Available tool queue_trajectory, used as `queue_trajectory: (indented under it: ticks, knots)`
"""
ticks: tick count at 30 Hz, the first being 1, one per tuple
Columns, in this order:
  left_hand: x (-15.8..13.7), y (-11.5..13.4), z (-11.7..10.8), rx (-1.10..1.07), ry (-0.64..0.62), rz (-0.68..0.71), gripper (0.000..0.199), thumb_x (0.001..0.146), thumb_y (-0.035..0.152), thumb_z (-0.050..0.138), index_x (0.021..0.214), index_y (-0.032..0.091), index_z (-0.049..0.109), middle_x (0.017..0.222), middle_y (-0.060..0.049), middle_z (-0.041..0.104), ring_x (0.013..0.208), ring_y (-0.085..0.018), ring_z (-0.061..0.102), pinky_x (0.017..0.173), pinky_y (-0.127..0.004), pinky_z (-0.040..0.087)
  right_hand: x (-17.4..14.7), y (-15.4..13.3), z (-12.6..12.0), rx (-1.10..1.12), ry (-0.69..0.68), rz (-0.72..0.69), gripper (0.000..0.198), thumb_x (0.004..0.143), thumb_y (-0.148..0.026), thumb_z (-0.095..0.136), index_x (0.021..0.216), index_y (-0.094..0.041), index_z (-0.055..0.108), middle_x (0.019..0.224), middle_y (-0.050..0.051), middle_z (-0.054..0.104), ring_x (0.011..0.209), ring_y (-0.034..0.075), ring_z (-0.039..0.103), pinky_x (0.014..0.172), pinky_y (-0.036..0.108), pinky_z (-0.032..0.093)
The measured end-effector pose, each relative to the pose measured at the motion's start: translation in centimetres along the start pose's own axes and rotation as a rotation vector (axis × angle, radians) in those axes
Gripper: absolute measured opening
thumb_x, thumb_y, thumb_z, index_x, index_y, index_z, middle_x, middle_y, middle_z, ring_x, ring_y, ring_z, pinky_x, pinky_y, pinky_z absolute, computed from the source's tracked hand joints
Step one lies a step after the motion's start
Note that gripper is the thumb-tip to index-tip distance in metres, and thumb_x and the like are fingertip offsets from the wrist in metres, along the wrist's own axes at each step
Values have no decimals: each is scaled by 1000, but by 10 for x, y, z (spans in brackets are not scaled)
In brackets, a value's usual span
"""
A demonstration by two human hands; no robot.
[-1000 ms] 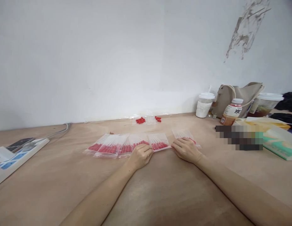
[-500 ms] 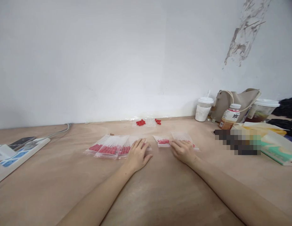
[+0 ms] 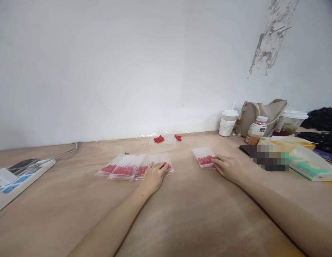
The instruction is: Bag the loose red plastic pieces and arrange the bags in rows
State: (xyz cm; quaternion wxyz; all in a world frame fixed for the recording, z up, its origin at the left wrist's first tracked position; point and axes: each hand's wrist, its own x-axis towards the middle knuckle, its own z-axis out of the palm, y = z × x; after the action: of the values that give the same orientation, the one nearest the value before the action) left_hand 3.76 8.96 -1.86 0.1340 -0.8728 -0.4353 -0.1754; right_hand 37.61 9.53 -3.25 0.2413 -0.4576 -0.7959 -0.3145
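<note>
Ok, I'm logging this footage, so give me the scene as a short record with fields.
Left hand: resting on the right end of the row of bags
Right hand: fingers at the edge of the single bag; grip unclear
Back: red pieces near the wall
Far left: power strip
Far right: bottle, handbag

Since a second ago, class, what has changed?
The right hand moved right, bringing a filled bag from the middle; the left hand let go of it and now lies over the left row of bags. The far red pieces and the bottle stayed put.
</note>
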Motion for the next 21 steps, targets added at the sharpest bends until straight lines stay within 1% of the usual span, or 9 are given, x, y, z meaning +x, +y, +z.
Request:
queue_trajectory:
  ticks: [2, 4, 6, 8, 10, 13, 16, 18, 21]
  knots:
    - [1, 6, 1, -79, 6, 80, 28, 90, 19, 35, 112, 19, 52, 113, -8, 57, 102, -20, 53, 90, -39, 39, 1, -7, -13, 59, -29, 58, 20, 76, -28, 50, 90, -20, 62, 89, 4, 62, 78, 15, 55, 62, 24, 35]
    - [4, 15, 3, -168, 15, 163, 28, 91, 23, 35, 114, 19, 51, 115, -7, 55, 103, -19, 52, 88, -34, 42, 8, -17, -24, 150, -11, 55, 24, 74, -32, 52, 92, -20, 62, 93, 6, 61, 84, 18, 53, 69, 27, 36]
    - [11, 24, 7, -243, 36, 216, 28, 90, 23, 36, 114, 20, 51, 116, -6, 55, 105, -18, 51, 89, -31, 42, 18, -32, -31, 252, 5, -25, 22, 74, -33, 51, 89, -20, 62, 91, 6, 61, 83, 17, 53, 73, 29, 35]
    - [20, 31, 12, -286, 57, 232, 27, 90, 22, 37, 113, 19, 51, 115, -5, 55, 104, -16, 52, 89, -29, 42, 31, -48, -32, 328, -35, -148, 20, 75, -32, 51, 86, -20, 62, 85, 6, 61, 80, 16, 52, 73, 29, 33]
    - [29, 34, 16, -285, 90, 210, 26, 88, 21, 39, 110, 17, 53, 112, -5, 57, 101, -16, 53, 88, -29, 43, 45, -64, -27, 360, -105, -234, 21, 74, -33, 52, 87, -20, 62, 79, 4, 60, 78, 15, 52, 70, 28, 32]
    - [34, 30, 17, -190, 149, 163, 23, 85, 25, 46, 102, 15, 56, 109, -8, 58, 98, -20, 54, 86, -32, 44, 62, -81, -15, 346, -147, -227, 20, 74, -34, 53, 82, -18, 62, 75, 4, 60, 76, 15, 52, 68, 28, 30]
    - [26, 19, 14, -63, 137, 166, 18, 85, 23, 46, 95, 16, 58, 97, -7, 62, 89, -21, 58, 79, -34, 47, 69, -90, -3, 321, -133, -175, 19, 75, -34, 52, 76, -18, 62, 70, 4, 59, 72, 15, 51, 66, 29, 29]
    - [16, 10, 12, -25, 102, 192, 18, 86, 18, 42, 94, 17, 59, 90, -6, 63, 83, -19, 59, 73, -32, 49, 67, -95, 4, 339, -98, -149, 16, 76, -29, 51, 79, -18, 62, 73, 4, 59, 72, 15, 52, 67, 29, 31]
    - [3, 0, 13, -116, 137, 182, 20, 86, 15, 40, 95, 16, 58, 93, -6, 63, 86, -18, 59, 74, -30, 49, 60, -101, 10, 420, -41, -139, 21, 76, -16, 46, 92, -19, 60, 87, 5, 59, 78, 15, 52, 69, 27, 36]
